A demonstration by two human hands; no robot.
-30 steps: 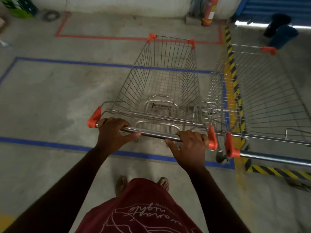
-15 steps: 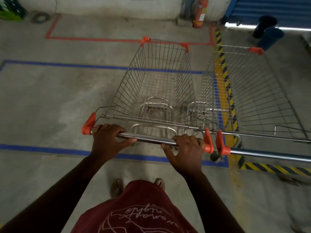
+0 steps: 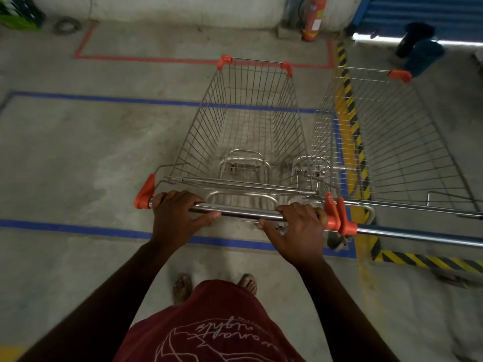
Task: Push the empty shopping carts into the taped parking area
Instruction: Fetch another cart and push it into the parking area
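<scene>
We grip the cart handle (image 3: 245, 214) with left hand (image 3: 177, 218) and right hand (image 3: 298, 231), fingers wrapped round it, steering beside the parked cart (image 3: 392, 142)

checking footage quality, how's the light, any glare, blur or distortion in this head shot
Head view: dim overall, with blown-out glare under the blue shutter; wide-angle bending curves the blue tape; slight blur on the cart wires; both hands, left hand and right hand, read fairly sharp.
</scene>
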